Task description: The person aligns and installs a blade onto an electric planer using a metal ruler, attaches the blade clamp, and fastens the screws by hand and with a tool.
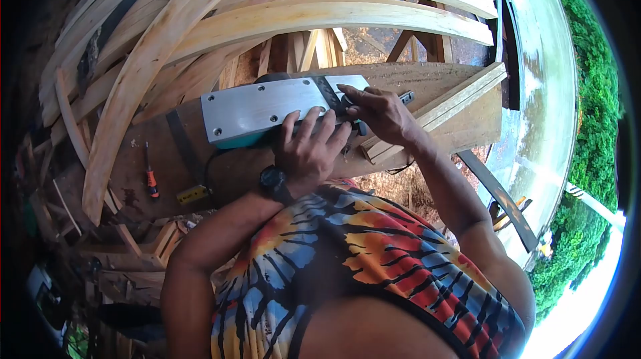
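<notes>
A power planer [257, 108] lies upside down on a wide brown board, its silver sole facing up and a bit of teal body showing below. My left hand [312, 152], with a dark watch on the wrist, hooks its slightly parted fingers over the near edge of the sole. At the dark slot [327, 93] across the sole, my right hand [382, 113] has its fingers bent, index finger reaching over the slot. Whatever is under those fingertips is hidden. A small metal piece [406, 97] sticks out just beyond the right hand.
Long pale planks [334, 17] curve across the back and left. Narrow wood strips [441, 112] lie right of the planer on the brown board [260, 170]. An orange-handled screwdriver [152, 184] and a yellow object [192, 195] lie at left. A dark flat bar [497, 199] slants at right.
</notes>
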A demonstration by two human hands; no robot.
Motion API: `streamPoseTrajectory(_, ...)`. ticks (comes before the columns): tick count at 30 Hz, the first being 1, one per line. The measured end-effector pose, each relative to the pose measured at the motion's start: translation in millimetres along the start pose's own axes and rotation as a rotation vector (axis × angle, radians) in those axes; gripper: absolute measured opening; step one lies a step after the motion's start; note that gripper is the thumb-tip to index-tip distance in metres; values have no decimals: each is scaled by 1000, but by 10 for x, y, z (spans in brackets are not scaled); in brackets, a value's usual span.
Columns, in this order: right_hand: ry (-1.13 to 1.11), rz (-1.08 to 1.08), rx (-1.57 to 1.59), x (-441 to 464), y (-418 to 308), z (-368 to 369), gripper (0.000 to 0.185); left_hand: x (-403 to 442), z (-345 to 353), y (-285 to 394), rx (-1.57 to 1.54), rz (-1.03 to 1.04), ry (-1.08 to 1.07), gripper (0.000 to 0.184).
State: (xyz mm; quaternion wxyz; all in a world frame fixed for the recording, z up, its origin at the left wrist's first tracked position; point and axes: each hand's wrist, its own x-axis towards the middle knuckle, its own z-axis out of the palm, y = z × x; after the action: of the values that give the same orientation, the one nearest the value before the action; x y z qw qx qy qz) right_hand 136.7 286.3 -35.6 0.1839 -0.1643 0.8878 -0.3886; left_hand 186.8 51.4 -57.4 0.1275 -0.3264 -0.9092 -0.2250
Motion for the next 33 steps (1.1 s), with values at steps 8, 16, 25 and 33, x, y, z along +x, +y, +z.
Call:
streamPoseTrajectory(8,22,-205,-19,256,130,-114,44,-14,88,-20,-41,-18,53,37)
streamPoseTrajectory(16,-43,-233,-46,800,498,-2,35,14,49,-3,-62,-24,40,40)
streamPoseTrajectory(25,-78,-288,-43,908,470,1,34,-11,72,3,-44,-32,41,43)
streamPoseTrajectory(33,-86,-306,-18,925,553,25,36,-9,57,5,-40,-35,28,44)
